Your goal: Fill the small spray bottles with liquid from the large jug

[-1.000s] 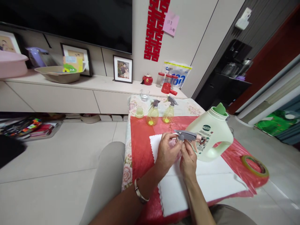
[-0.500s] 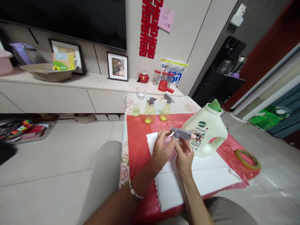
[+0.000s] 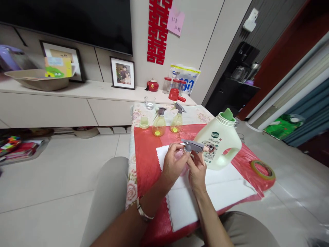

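My left hand is wrapped round a pink spray bottle, whose body is mostly hidden by the fingers. My right hand grips the same bottle near its neck, below the grey spray head. Both hands are above a white cloth. Just behind and to the right stands a large pale green jug, upright, with a green spout in its open neck. Farther back are two yellow-green spray bottles with grey heads and a pale green cap.
A roll of tape lies on the red sheet at the right. A glass cup stands at the table's back edge. Behind is a low cabinet with a framed photo, jars and a red scoop.
The whole view has shifted, so everything appears slightly farther left. Both hands keep their hold on the pink spray bottle, with little visible change in pose.
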Tool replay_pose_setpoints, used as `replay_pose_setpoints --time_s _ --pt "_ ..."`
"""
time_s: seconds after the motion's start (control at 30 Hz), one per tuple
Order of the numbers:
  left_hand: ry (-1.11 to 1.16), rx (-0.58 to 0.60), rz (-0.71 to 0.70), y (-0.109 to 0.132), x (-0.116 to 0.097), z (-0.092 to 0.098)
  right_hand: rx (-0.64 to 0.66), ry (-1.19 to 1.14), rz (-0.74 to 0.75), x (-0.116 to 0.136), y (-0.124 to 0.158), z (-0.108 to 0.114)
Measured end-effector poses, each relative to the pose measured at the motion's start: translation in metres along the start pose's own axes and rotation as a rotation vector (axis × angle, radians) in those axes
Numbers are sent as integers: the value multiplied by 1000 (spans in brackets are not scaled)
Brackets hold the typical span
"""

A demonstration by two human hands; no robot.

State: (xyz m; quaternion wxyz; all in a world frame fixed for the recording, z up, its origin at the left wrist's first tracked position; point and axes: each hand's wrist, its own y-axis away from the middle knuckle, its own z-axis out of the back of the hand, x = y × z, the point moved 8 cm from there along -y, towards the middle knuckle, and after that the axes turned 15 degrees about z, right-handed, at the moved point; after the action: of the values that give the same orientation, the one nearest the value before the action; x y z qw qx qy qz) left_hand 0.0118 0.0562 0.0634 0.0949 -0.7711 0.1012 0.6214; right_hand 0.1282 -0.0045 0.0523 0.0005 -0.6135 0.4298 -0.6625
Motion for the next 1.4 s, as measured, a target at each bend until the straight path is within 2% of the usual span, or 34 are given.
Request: replay_pose_setpoints --time_s 0.17,0.37,0.57,0.77,1.0,1.17,1.3,1.4 --pt "-32 -40 -27 2 -2 1 -25 42 17 0 0 2" --pt "46 -20 76 0 3 -3 -16 51 41 5 -2 -1" --pt "14 -6 92 -2 3 -2 7 61 48 7 -4 -1" --pt "68 9 48 1 5 0 -29 55 30 1 -2 3" --pt "76 -20 -103 11 -2 7 -20 28 33 6 -2 -3" --pt "67 -10 -110 13 9 13 75 42 47 10 -3 -5" --pt "30 -17 -5 5 28 19 225 66 41 6 -1 -1" --pt "-34 -21 3 -2 37 22 347 81 2 -2 2 1"
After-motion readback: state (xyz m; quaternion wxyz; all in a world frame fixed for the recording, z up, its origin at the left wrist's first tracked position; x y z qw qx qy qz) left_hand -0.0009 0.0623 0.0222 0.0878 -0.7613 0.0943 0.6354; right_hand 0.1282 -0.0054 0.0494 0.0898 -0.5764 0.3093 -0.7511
